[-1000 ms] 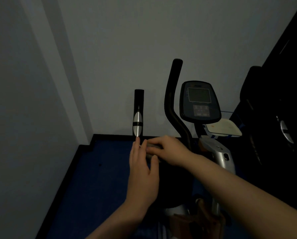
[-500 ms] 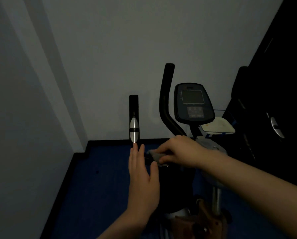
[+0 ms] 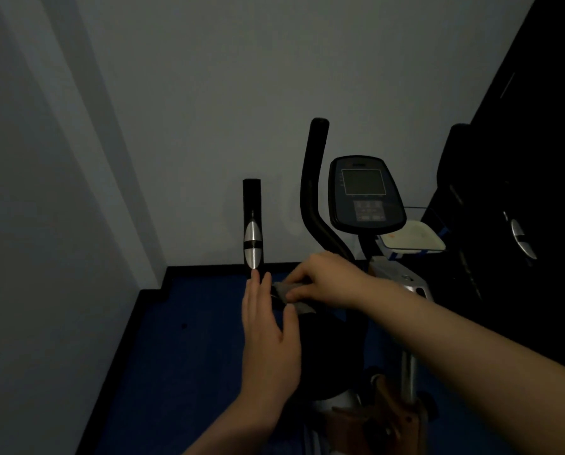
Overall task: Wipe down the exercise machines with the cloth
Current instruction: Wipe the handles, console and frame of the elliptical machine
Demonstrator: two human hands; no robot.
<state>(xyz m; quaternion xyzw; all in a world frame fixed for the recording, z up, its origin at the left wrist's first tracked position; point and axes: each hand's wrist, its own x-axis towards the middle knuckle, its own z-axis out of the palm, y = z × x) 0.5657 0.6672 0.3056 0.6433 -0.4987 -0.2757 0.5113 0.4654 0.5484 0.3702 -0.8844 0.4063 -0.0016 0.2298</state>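
An exercise bike stands in a dim corner, with a dark console (image 3: 366, 195), a curved black handlebar (image 3: 314, 192) and a short upright grip with a silver pulse sensor (image 3: 252, 238). My right hand (image 3: 327, 280) pinches a small grey cloth (image 3: 287, 295) against the dark bar just below the handlebars. My left hand (image 3: 268, 333) is held flat and upright beside that cloth, fingers straight and together, fingertips just under the silver sensor. It grips nothing. The bar under the cloth is mostly hidden by my hands.
Grey walls close in at left and behind. A blue floor (image 3: 189, 349) with a black skirting lies below. A tall black machine (image 3: 517, 208) stands at right, with a white tray-like object (image 3: 412, 239) beside the console. A brown pedal (image 3: 386, 418) sits low.
The view has shifted slightly. My right hand slid with the cloth a little to the right along the bar, then stayed. My left hand kept its flat pose beside it.
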